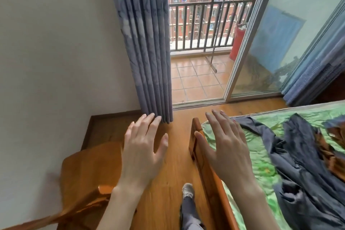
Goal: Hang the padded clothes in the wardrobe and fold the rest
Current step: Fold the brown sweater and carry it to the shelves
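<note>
My left hand [142, 147] and my right hand [226, 145] are both held out in front of me, palms down, fingers straight and spread, holding nothing. A dark blue-grey garment [306, 166] lies crumpled on the bed at the right, on a green patterned sheet [261, 157]. A brown piece of clothing [334, 155] shows at the right edge, partly under the dark garment. My right hand hovers above the bed's near corner, left of the dark garment and apart from it. My left hand is over the wooden floor. No wardrobe is in view.
The bed's wooden side rail [207, 173] runs between my hands. A wooden chair [87, 172] stands at lower left by the white wall. A grey curtain [147, 46] hangs beside an open sliding glass door [270, 43] to a tiled balcony. My foot [187, 190] is on the floor.
</note>
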`<state>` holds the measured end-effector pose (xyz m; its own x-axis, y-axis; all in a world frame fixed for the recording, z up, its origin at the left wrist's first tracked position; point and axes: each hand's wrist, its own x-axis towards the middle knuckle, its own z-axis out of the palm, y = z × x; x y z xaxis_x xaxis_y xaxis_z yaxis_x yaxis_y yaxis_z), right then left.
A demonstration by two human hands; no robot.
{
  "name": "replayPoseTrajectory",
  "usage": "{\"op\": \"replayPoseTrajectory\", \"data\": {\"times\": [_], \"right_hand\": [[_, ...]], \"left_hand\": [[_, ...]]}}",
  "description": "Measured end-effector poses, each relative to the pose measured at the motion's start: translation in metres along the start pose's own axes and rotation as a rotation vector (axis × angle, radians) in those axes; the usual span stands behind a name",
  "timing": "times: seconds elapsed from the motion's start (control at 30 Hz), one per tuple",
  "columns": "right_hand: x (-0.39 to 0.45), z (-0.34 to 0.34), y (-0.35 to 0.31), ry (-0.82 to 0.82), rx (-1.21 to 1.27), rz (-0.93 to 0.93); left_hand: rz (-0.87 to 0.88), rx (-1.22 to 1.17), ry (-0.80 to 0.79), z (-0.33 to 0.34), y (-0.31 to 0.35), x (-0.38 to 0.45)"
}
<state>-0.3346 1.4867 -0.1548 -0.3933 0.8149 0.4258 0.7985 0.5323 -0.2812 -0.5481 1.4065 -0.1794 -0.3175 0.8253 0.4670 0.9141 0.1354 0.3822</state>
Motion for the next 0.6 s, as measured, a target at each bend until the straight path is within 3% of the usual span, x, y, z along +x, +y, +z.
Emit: {"op": "replayPoseTrajectory", "data": {"times": [0.27, 0.6], "right_hand": [[0.146, 0.073, 0.064, -0.01, -0.019, 0.067], [0.289, 0.116, 0.147, 0.0, -0.046, 0.208]], "left_hand": [[0.086, 0.006, -0.041, 0.094, -0.012, 0.159], [0.167, 0.006, -0.078, 0.181, 0.003, 0.332]]}}
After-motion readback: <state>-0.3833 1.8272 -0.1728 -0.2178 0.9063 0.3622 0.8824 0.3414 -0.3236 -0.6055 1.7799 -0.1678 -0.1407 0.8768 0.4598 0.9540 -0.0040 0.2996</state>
